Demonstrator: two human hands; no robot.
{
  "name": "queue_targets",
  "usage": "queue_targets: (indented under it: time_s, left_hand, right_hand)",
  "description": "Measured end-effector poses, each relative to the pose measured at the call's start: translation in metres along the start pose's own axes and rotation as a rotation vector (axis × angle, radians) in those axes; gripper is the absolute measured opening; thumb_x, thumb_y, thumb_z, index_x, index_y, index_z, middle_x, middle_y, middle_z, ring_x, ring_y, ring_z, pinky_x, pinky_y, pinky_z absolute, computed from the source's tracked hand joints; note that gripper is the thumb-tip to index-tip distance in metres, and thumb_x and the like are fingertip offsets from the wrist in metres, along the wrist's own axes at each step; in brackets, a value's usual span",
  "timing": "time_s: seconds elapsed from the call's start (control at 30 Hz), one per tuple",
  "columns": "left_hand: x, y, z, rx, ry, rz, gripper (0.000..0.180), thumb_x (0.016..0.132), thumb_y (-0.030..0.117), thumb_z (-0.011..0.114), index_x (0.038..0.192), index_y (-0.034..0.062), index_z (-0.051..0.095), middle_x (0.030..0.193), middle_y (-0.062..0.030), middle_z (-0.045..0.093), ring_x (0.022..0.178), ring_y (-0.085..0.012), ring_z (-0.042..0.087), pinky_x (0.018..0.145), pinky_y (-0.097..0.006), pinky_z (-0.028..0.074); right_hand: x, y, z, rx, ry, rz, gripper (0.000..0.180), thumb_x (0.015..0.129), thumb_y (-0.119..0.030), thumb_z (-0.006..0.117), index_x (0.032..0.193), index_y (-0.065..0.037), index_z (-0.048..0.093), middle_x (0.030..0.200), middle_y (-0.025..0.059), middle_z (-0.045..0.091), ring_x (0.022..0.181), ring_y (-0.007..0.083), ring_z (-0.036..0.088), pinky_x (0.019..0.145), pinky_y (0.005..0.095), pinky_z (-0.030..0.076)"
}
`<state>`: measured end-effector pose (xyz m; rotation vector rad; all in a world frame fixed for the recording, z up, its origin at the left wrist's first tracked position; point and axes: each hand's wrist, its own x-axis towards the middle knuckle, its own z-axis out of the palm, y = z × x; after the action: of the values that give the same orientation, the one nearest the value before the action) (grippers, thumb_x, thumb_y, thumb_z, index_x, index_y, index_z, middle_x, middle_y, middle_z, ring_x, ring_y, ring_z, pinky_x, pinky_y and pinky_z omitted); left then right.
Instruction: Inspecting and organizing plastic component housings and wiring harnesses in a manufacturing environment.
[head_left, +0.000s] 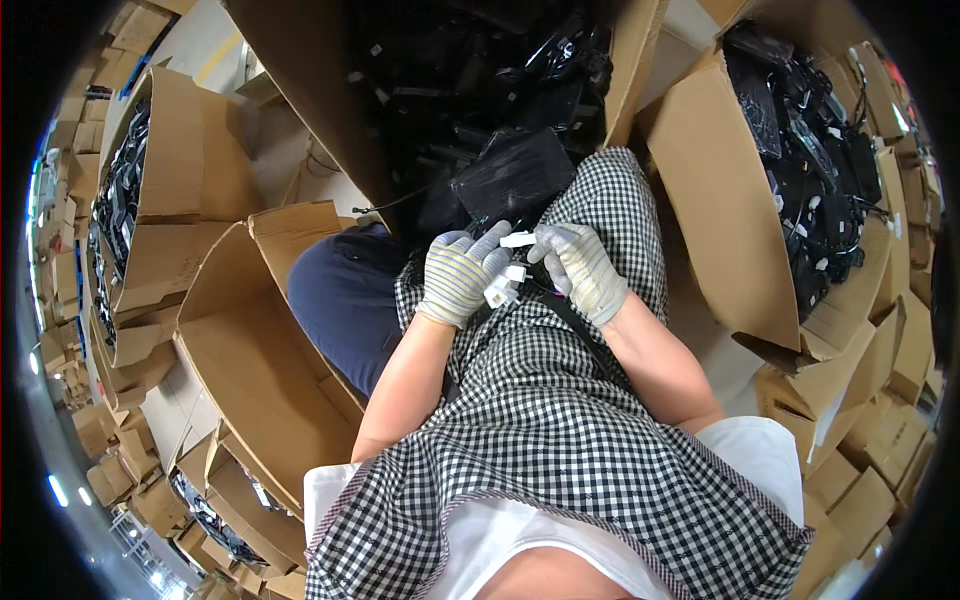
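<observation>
Both hands wear pale gloves with stripes and meet above my lap. My left hand (462, 275) is closed, with its fingertips at the left end of a small white plastic connector (518, 240). My right hand (582, 270) pinches the other end of that connector. Just below, between the hands, hang more white connectors (502, 288), touching or close to the left fingers. Thin dark wires show beside them, partly hidden by the right hand. A dark flat part in clear wrap (515, 175) lies beyond my hands.
Ahead stands a big cardboard box (300, 80) full of black wrapped parts. Another open box (735, 200) with black cabled parts is at right; a similar filled box (190, 170) is at far left. An open carton (265, 350) sits by my left leg. Stacked cartons surround me.
</observation>
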<state>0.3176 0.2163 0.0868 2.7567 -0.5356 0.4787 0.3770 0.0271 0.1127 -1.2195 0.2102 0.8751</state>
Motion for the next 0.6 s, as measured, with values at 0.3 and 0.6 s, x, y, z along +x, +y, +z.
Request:
queue_targets:
  time_s: [0.3, 0.6]
  left_hand:
    - [-0.002, 0.004, 0.008, 0.107, 0.073, 0.084, 0.019, 0.061, 0.028, 0.069, 0.071, 0.0169, 0.058, 0.102, -0.0030, 0.068, 0.057, -0.0160, 0.058, 0.062, -0.033, 0.049]
    - [0.022, -0.013, 0.003, -0.414, 0.127, -0.454, 0.012, 0.080, 0.012, 0.060, 0.090, 0.0061, 0.057, 0.082, -0.0027, 0.062, 0.062, -0.0191, 0.058, 0.057, -0.028, 0.045]
  right_hand:
    - [0.000, 0.005, 0.002, -0.049, 0.025, 0.063, 0.026, 0.090, -0.022, 0.055, 0.074, -0.003, 0.062, 0.051, -0.0046, 0.043, 0.038, 0.0027, 0.031, 0.034, 0.0193, 0.024]
    - [-0.012, 0.006, -0.014, 0.116, -0.304, -0.080, 0.039, 0.090, -0.037, 0.058, 0.081, 0.001, 0.063, 0.051, -0.0024, 0.045, 0.040, 0.0031, 0.035, 0.036, 0.0172, 0.026]
